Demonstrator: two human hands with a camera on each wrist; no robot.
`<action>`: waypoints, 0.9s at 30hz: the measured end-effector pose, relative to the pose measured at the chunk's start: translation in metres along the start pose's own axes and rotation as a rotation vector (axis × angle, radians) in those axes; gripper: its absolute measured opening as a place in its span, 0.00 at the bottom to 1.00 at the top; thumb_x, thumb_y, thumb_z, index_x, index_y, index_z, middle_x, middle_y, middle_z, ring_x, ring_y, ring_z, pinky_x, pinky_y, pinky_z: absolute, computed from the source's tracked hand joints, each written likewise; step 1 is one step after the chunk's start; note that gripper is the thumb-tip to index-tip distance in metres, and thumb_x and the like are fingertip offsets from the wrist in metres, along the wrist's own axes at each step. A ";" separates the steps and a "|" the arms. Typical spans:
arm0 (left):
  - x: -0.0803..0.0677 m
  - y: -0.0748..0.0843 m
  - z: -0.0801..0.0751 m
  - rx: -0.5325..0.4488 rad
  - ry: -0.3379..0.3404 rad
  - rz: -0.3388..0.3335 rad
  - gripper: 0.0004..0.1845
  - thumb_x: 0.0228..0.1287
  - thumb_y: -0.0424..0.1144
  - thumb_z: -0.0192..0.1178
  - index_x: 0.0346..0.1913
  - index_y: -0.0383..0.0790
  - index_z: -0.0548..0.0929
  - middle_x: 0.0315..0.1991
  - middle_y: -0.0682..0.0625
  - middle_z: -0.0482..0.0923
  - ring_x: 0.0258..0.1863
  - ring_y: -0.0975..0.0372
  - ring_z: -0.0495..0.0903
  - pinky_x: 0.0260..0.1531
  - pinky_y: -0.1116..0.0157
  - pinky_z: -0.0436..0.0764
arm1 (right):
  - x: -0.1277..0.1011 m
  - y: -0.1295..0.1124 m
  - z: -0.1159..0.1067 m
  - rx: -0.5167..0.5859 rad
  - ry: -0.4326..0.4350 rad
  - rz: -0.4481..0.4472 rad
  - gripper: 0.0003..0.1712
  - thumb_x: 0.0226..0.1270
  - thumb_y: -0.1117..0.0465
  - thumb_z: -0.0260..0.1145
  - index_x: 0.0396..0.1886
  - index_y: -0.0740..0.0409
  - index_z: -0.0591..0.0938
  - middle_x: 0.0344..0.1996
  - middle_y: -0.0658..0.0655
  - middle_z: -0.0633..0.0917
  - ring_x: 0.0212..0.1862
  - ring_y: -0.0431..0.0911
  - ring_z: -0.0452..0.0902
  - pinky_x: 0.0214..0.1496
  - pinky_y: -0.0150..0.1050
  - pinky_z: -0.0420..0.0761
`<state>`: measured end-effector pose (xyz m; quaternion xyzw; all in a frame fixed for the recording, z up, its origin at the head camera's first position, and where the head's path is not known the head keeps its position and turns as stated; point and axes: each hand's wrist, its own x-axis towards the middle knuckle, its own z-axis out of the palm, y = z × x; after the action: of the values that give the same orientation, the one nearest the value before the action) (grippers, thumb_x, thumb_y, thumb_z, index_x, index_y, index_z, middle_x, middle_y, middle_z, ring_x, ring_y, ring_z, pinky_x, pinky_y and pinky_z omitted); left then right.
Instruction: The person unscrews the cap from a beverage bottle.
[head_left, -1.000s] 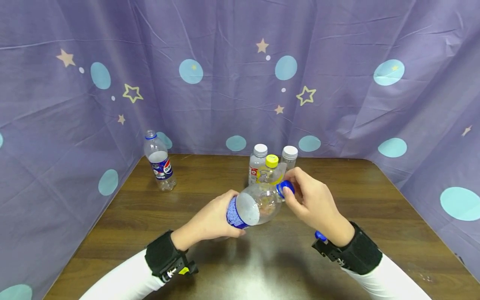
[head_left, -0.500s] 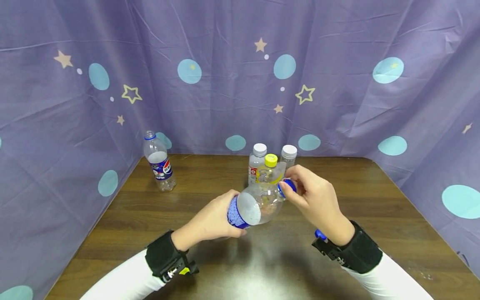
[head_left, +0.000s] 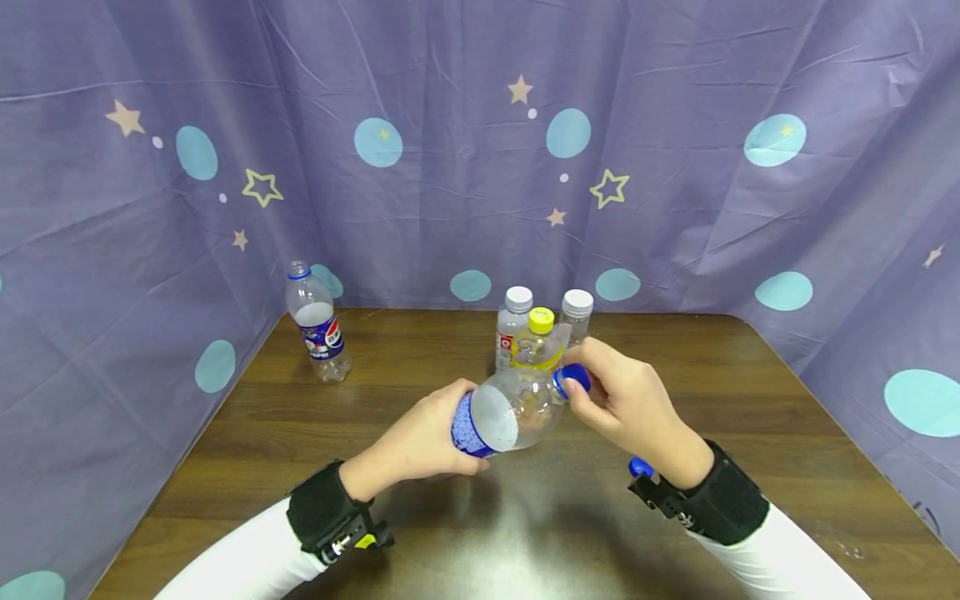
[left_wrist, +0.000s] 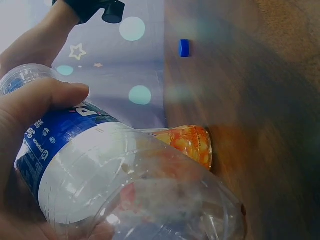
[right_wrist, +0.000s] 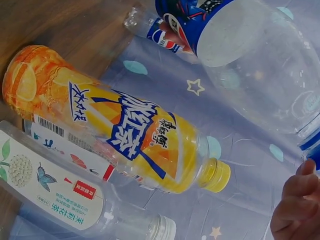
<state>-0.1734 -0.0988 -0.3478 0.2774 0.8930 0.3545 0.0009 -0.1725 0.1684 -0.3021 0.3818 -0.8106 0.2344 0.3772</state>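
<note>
Left hand (head_left: 420, 437) grips the clear bottle (head_left: 506, 410) tipped sideways above the table's (head_left: 750, 417) middle, right hand (head_left: 626, 404) pinching its blue cap (head_left: 573, 379). I'd say hold the body firm and twist only the cap.

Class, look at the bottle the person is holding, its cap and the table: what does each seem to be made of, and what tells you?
Bottle: clear thin plastic, glossy; you see through it. Cap: opaque blue plastic, probably moulded. Table: dark wood or wood-look laminate; grain streaks and a soft sheen.
</note>
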 end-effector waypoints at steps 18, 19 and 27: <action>-0.001 0.003 0.000 -0.017 -0.007 0.000 0.42 0.34 0.44 0.79 0.57 0.41 0.71 0.48 0.49 0.79 0.47 0.59 0.78 0.49 0.56 0.78 | 0.000 -0.001 0.001 -0.049 0.027 0.161 0.27 0.70 0.37 0.51 0.39 0.57 0.76 0.18 0.44 0.68 0.20 0.33 0.61 0.21 0.26 0.60; -0.001 0.003 0.000 -0.016 -0.007 0.000 0.42 0.34 0.44 0.79 0.57 0.41 0.71 0.48 0.49 0.79 0.47 0.59 0.78 0.49 0.56 0.78 | -0.001 -0.001 0.001 -0.046 0.017 0.163 0.26 0.71 0.38 0.51 0.37 0.56 0.75 0.17 0.43 0.67 0.20 0.33 0.60 0.21 0.26 0.60; -0.001 0.002 0.000 -0.001 -0.007 -0.006 0.42 0.33 0.45 0.79 0.57 0.43 0.71 0.48 0.51 0.78 0.47 0.59 0.78 0.49 0.57 0.78 | -0.003 0.000 -0.001 0.010 -0.014 0.084 0.16 0.69 0.48 0.56 0.36 0.57 0.75 0.19 0.44 0.68 0.22 0.33 0.61 0.23 0.25 0.61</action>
<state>-0.1720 -0.0985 -0.3466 0.2761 0.8936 0.3538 0.0051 -0.1708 0.1704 -0.3040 0.3508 -0.8273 0.2516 0.3594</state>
